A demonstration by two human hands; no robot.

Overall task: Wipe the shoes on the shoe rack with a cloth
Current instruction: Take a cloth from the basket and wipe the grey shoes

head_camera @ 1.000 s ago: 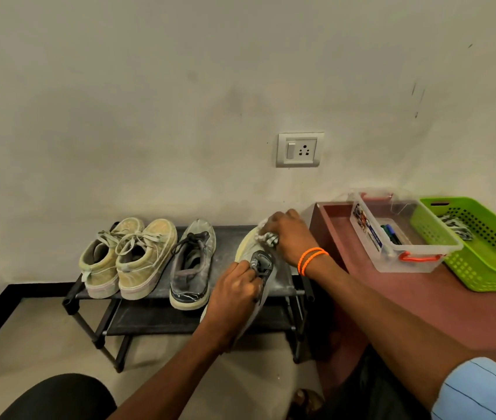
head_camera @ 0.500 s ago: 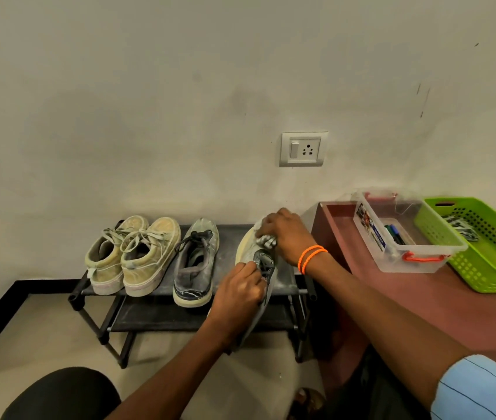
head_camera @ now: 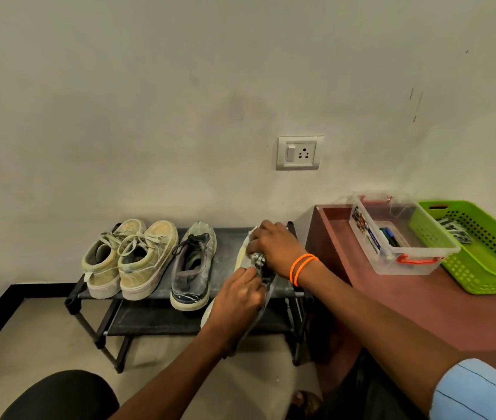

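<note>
Rack top: bare strip between grey shoe and held shoe, room for hand. Left end blocked by beige pair. Lower shelf open from front. Cabinet walls right side, touching rack.

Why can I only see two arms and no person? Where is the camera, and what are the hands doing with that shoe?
The camera sits on the person's head and looks down, so you see only their arms. The left hand holds a grey shoe by its heel end, tilted over the black shoe rack. The right hand, with orange bands on its wrist, presses a crumpled cloth onto that shoe to wipe it. Its grip is on the cloth. On the rack stand two beige sneakers and another grey shoe. To the right are a clear plastic box and a green basket.
</note>
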